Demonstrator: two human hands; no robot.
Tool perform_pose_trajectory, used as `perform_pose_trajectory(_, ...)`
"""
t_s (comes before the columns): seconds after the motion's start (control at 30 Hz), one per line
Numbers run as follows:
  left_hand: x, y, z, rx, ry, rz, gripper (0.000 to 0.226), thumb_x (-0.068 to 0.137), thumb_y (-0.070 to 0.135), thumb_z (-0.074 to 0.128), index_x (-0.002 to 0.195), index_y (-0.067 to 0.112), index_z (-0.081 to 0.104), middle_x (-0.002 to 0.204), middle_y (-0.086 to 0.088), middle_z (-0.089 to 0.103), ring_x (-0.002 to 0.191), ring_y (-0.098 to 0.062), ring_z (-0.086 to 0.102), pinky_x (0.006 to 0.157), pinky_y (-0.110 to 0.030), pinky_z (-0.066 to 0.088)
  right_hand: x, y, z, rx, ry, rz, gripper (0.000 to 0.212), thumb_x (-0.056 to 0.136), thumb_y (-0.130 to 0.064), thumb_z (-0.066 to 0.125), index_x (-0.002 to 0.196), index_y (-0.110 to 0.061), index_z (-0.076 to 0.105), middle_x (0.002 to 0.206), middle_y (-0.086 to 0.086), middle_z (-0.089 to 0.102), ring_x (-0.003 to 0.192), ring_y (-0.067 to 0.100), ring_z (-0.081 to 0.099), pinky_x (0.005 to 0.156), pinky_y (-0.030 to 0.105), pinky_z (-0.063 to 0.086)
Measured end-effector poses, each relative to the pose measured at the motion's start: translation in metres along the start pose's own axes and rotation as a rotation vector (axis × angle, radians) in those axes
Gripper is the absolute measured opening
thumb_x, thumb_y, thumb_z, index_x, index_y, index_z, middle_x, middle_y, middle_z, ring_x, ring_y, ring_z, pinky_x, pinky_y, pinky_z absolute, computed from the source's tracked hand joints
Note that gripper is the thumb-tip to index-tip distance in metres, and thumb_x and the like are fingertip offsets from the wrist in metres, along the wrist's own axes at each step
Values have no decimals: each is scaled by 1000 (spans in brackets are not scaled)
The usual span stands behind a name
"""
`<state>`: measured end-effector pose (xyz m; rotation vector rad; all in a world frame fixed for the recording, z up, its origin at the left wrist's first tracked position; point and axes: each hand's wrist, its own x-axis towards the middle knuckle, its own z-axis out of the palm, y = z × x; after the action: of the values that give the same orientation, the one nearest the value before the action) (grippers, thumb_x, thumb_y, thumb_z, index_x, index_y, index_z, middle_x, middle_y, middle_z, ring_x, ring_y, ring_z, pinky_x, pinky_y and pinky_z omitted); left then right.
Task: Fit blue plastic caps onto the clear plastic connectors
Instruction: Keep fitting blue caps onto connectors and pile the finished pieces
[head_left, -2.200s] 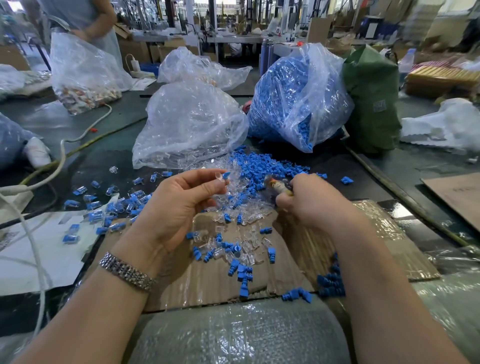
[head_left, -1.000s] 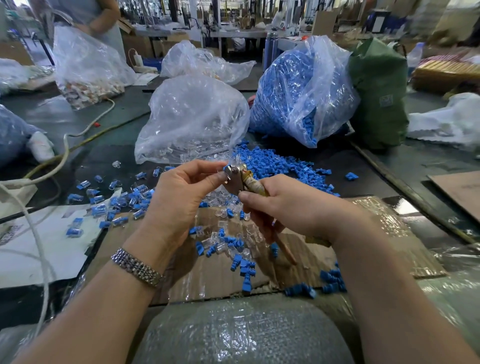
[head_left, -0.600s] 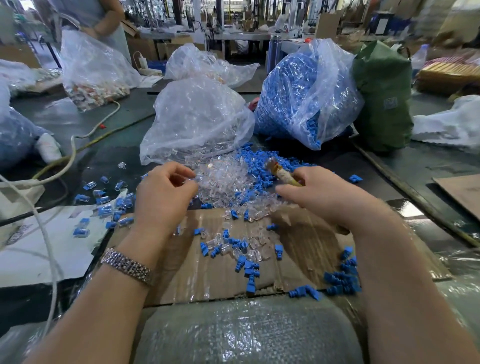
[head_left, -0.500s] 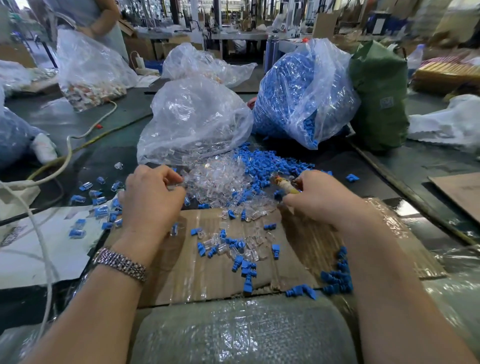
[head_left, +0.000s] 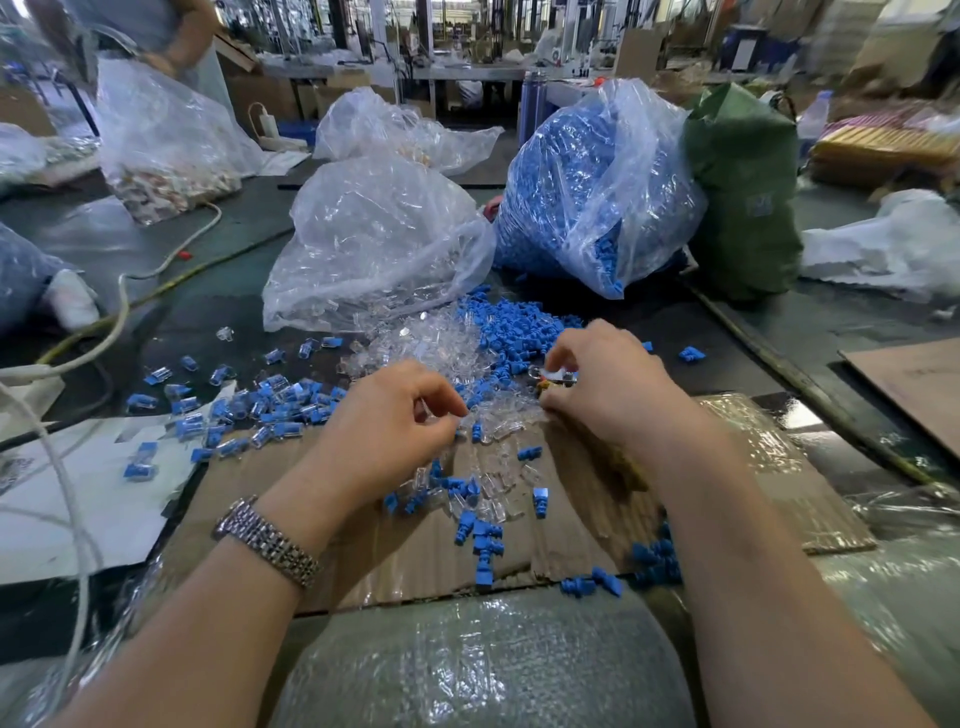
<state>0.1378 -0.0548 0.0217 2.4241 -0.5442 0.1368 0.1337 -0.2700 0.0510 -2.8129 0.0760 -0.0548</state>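
Observation:
A heap of clear plastic connectors (head_left: 431, 348) lies on the dark table, with a heap of blue caps (head_left: 514, 332) touching it on the right. My left hand (head_left: 384, 431) is at the near edge of the clear heap, thumb and forefinger curled together and pinching a clear connector (head_left: 423, 413). My right hand (head_left: 608, 384) rests at the near edge of the blue heap and grips a small yellow-handled metal tool (head_left: 556, 376), whose tip points left. Capped connectors (head_left: 260, 405) lie scattered to the left of my left hand.
Under my hands lies a cardboard sheet (head_left: 389, 545) with loose caps and connectors on it. Behind the heaps stand a clear bag of connectors (head_left: 374, 244), a bag of blue caps (head_left: 587, 182) and a green sack (head_left: 743, 192). A white cable (head_left: 119, 312) runs along the left. Another person stands far left.
My left hand has moved right, from the scattered capped connectors to the clear heap, and its fingers have closed there. My right hand stayed at the blue caps with the tool.

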Motion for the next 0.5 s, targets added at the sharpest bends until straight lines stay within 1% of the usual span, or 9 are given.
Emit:
perform_pose_trajectory(0.03,1,0,0,3,-5,3,8,90,22,72,88,30,73,90,11,61,78,-5,57,75,-23,53,-1,-3,-1,80,-25,-81,13,88,-33,77,93,-33,65,96,-12,62,101,18,59,91,38,49)
perform_pose_trajectory(0.07,1,-1,1,9,-13,3,8,89,24,73,87,32,72,90,11,60,78,-5,56,74,-24,51,-2,-5,-1,141,-84,-142,14,86,-27,79,83,-33,66,84,-16,65,88,10,63,82,29,49)
perform_pose_trajectory(0.1,2,0,2,20,-22,5,9,89,27,74,85,35,71,90,12,59,78,-4,55,73,-25,49,-3,-6,0,168,-151,-182,16,86,-22,80,79,-32,68,78,-17,67,79,3,64,74,23,47)
perform_pose_trajectory(0.13,2,0,4,35,-30,10,10,89,30,74,84,37,70,89,12,58,77,-3,53,71,-26,47,-4,-6,2,161,-203,-204,17,85,-20,79,78,-32,70,76,-17,68,75,-2,62,71,19,44)
perform_pose_trajectory(0.23,3,0,10,76,-17,39,8,89,38,72,88,41,64,89,14,54,78,1,48,72,-27,43,-4,1,0,147,-250,-214,15,86,-23,79,79,-33,72,77,-18,68,74,-6,60,68,18,42)
perform_pose_trajectory(0.3,4,-1,12,107,-3,48,9,89,38,70,96,38,64,91,16,52,81,4,46,77,-27,43,-5,6,-4,165,-293,-225,12,85,-26,80,80,-34,74,78,-18,70,73,-6,62,69,17,44)
perform_pose_trajectory(0.37,5,-3,12,135,-9,37,13,89,36,70,101,37,64,95,17,51,86,4,47,82,-28,46,-6,6,-5,139,-339,-243,10,83,-28,81,83,-36,75,81,-18,69,76,-3,62,70,20,46)
perform_pose_trajectory(0.43,6,-5,11,142,-43,8,15,89,33,70,102,36,65,98,16,52,87,3,51,81,-25,49,-7,3,0,87,-333,-249,11,83,-26,80,82,-36,75,81,-17,67,76,-1,61,66,20,44)
perform_pose_trajectory(0.5,5,-4,10,138,-70,-9,14,89,29,71,99,36,64,96,18,54,83,3,54,76,-21,50,-5,0,4,52,-304,-263,15,84,-23,78,78,-35,72,77,-17,64,73,-2,58,61,16,39)
